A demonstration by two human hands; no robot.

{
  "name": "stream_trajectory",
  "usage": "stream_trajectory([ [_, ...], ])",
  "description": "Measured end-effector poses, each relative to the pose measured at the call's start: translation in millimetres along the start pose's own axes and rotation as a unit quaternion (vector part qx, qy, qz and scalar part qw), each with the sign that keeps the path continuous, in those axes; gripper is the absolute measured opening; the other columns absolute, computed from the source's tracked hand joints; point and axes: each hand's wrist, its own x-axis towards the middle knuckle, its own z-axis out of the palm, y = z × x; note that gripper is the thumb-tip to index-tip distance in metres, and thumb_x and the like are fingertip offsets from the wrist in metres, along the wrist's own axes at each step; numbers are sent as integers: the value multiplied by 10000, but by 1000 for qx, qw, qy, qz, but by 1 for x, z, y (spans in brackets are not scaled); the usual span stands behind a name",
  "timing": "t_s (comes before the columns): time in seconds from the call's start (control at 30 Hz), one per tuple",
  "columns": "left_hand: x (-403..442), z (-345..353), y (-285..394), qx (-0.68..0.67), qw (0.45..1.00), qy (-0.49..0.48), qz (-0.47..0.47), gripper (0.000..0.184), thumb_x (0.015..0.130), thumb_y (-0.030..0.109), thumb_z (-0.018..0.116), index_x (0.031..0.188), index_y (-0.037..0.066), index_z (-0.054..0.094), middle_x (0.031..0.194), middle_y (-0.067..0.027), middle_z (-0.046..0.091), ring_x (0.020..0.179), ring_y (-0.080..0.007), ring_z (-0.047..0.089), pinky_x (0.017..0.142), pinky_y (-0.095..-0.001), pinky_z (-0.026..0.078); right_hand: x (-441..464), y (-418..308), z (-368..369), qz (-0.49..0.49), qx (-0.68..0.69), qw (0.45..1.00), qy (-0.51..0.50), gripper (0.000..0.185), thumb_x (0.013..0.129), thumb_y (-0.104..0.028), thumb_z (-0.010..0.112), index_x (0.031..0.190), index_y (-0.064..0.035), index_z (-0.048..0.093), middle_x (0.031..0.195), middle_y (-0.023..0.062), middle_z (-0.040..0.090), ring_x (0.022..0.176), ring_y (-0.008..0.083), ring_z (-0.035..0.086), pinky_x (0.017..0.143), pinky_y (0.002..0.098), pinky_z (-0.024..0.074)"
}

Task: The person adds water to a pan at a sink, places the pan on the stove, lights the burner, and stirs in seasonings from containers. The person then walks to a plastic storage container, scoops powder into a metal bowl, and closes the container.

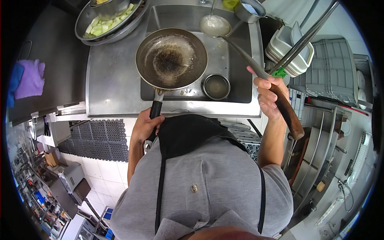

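My left hand (pixel 147 127) is wrapped round the black handle of a frying pan (pixel 172 60). The pan is held level over the sink (pixel 240 80), and its inside shows a dark burnt patch in the middle with a pale ring about it. In my right hand (pixel 269 96) is a long-handled ladle (pixel 215 26) with a wooden grip, its bowl over the back of the sink, beyond the pan. A pale streak, which looks like running water, comes down into the ladle's bowl. A small round metal bowl (pixel 216 87) sits in the sink to the right of the pan.
Cut pale-green vegetables lie in a metal bowl (pixel 86 31) at the back left. A metal pot (pixel 250 11) stands at the sink's back right corner. White containers (pixel 284 56) and long metal rods (pixel 298 48) are close to my right hand. A purple cloth (pixel 30 79) hangs at left.
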Motion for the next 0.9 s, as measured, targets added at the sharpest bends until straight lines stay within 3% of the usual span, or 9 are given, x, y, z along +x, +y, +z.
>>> stream_trajectory([
  [0.73, 6, 0, 5, 16, 1000, 11, -6, 114, 811, 73, 630, 826, 20, 530, 607, -26, 510, 487, -120, 507, 447, -264, 409, -8, 10, -1, 7, -31, 999, -4, 509, 929, -91, 373, 1376, 129, 264, 822, 100, 467, 522, 136, 524, 362, 245, 465],
  [0.83, 10, 1, 8, 17, 1000, 15, -5, 117, 812, 73, 627, 820, 23, 522, 604, -26, 509, 475, -126, 510, 441, -264, 413, -13, 16, 1, 5, -83, 996, 25, 523, 909, -105, 415, 1367, 116, 293, 783, 91, 474, 458, 121, 501, 323, 231, 434],
  [0.9, 11, 1, 10, 14, 1000, 17, -8, 124, 816, 69, 625, 807, 23, 511, 608, -30, 512, 475, -128, 514, 441, -268, 415, -15, 20, 3, 1, -207, 976, 64, 544, 877, -119, 466, 1354, 101, 326, 724, 78, 476, 385, 106, 457, 284, 221, 395],
])
